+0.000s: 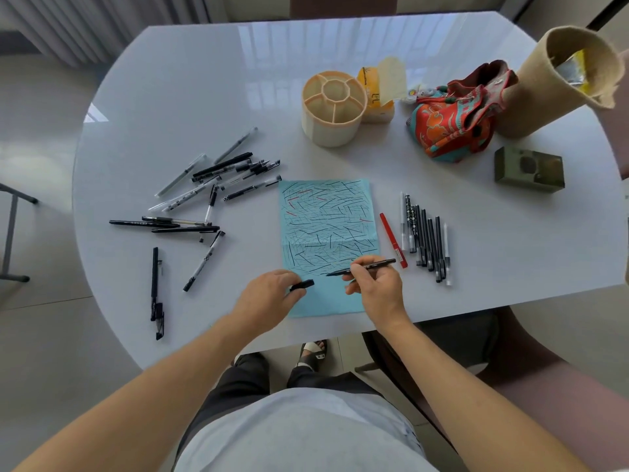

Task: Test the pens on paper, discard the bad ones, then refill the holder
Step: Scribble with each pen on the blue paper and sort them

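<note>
Both hands work over blue paper (pixel 326 226) at the counter's (pixel 170 80) near edge: the right hand (pixel 376 284) pinches an uncapped black pen (pixel 362 267), long axis lying left-right with tip pointing left, while the left hand (pixel 272 294), just beside the tip, pinches its cap (pixel 302 284).

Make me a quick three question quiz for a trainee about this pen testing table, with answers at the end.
1. True or false: the pen holder already holds pens.
2. What does the left hand grip? A) pen cap B) red pen C) nothing
3. Fill in: the right hand holds a black pen with its tip over the ____ paper.

Key: 1 false; 2 A; 3 blue.
</note>
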Demonstrator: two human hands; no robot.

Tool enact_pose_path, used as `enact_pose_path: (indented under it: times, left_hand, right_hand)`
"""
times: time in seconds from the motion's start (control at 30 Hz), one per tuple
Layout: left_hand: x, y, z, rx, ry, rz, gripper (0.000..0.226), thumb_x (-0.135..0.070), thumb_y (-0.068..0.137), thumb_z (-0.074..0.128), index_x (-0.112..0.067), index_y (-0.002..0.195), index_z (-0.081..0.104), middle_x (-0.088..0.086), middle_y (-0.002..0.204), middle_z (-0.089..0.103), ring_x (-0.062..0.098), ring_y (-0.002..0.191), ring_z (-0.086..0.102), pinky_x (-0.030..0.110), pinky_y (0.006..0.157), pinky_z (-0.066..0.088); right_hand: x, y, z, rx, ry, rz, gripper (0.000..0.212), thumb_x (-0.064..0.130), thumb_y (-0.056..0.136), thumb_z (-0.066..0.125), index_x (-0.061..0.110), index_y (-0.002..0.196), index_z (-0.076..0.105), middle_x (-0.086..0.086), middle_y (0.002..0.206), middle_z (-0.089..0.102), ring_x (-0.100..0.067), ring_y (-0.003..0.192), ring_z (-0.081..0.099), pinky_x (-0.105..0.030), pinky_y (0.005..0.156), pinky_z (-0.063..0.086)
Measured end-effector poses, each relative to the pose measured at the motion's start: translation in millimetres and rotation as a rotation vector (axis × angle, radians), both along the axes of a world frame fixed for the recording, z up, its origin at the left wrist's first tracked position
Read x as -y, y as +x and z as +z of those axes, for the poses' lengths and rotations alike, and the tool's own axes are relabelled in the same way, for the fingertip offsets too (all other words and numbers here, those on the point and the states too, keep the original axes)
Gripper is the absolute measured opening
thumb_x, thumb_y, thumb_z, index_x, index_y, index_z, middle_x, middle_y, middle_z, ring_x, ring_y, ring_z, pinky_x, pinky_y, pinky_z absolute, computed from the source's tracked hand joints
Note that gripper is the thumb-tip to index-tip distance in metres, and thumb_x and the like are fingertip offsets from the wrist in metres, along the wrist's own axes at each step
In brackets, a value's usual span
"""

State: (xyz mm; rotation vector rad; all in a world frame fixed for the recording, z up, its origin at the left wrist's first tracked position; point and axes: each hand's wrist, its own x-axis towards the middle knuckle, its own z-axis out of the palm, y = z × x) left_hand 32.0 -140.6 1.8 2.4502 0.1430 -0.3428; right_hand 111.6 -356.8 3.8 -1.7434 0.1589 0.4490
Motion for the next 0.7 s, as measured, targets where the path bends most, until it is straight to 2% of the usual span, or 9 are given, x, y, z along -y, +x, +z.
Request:
enact_pose_path:
  times: [0.17,0.27,0.4,0.47,0.6,0.67,0.7]
  left_hand:
    - [3.1,2.5,5.6,-0.008,-0.031,-0.004,0.021,-0.039,0.097,0.057,-0.025,0.106,0.069,-0.011,0.101,0.067,0.014,0.093,0.062,0.035,0.080,0.051]
    - [5.0,5.6,10.7,-0.002,-0.032,-0.013,0.019,-0.037,0.097,0.057,-0.024,0.104,0.069,-0.009,0.097,0.068,0.013,0.088,0.061,0.034,0.076,0.049]
    - [12.5,13.4,18.6,-0.028,-0.052,-0.031,0.016,-0.028,0.096,0.056,-0.020,0.084,0.064,-0.008,0.073,0.068,0.009,0.059,0.055,0.031,0.058,0.042]
    - [16.0,17.1,20.5,-0.017,-0.070,-0.009,0.019,-0.026,0.097,0.054,-0.019,0.081,0.061,-0.006,0.068,0.067,0.009,0.055,0.054,0.031,0.055,0.042]
    - [17.3,18.4,16.9,-0.034,-0.143,0.000,0.018,-0.030,0.096,0.056,-0.025,0.079,0.063,-0.011,0.067,0.067,0.005,0.058,0.057,0.027,0.057,0.040]
    - [15.2,21.6,13.2,-0.078,-0.166,-0.009,0.017,-0.043,0.094,0.058,-0.030,0.097,0.069,-0.015,0.084,0.072,-0.002,0.072,0.060,0.028,0.068,0.046]
    - [12.1,23.1,10.4,-0.091,-0.150,-0.004,0.029,-0.049,0.093,0.059,-0.030,0.113,0.068,-0.016,0.100,0.072,-0.001,0.088,0.062,0.029,0.080,0.050]
  right_hand:
    - [-6.2,-6.6,6.6,-0.079,0.161,0.005,0.009,0.010,0.097,0.064,0.009,0.090,0.069,-0.017,0.079,0.073,-0.021,0.065,0.071,-0.031,0.062,0.060]
    - [-9.4,-7.1,6.3,-0.122,0.196,0.025,0.010,0.015,0.096,0.065,0.008,0.090,0.070,-0.018,0.079,0.074,-0.022,0.062,0.069,-0.035,0.066,0.062]
    - [-20.3,-14.0,1.5,-0.210,0.214,0.069,0.012,0.019,0.099,0.066,0.009,0.094,0.069,-0.017,0.080,0.075,-0.024,0.061,0.069,-0.041,0.072,0.062]
    - [-23.3,-13.4,0.1,-0.228,0.209,0.037,0.016,0.022,0.101,0.064,0.007,0.097,0.068,-0.014,0.079,0.075,-0.023,0.060,0.067,-0.039,0.069,0.061]
    - [-20.6,1.4,5.2,-0.214,0.120,0.158,0.017,0.023,0.101,0.063,0.007,0.096,0.066,-0.008,0.074,0.072,-0.019,0.061,0.063,-0.033,0.062,0.058]
    - [-14.0,24.2,9.8,-0.175,-0.005,0.226,0.013,0.022,0.101,0.062,0.012,0.092,0.065,-0.004,0.069,0.066,-0.018,0.062,0.061,-0.031,0.058,0.055]
    - [-9.9,41.1,11.2,-0.128,-0.134,0.244,0.012,0.021,0.101,0.060,0.015,0.091,0.064,-0.002,0.070,0.065,-0.016,0.061,0.060,-0.030,0.057,0.053]
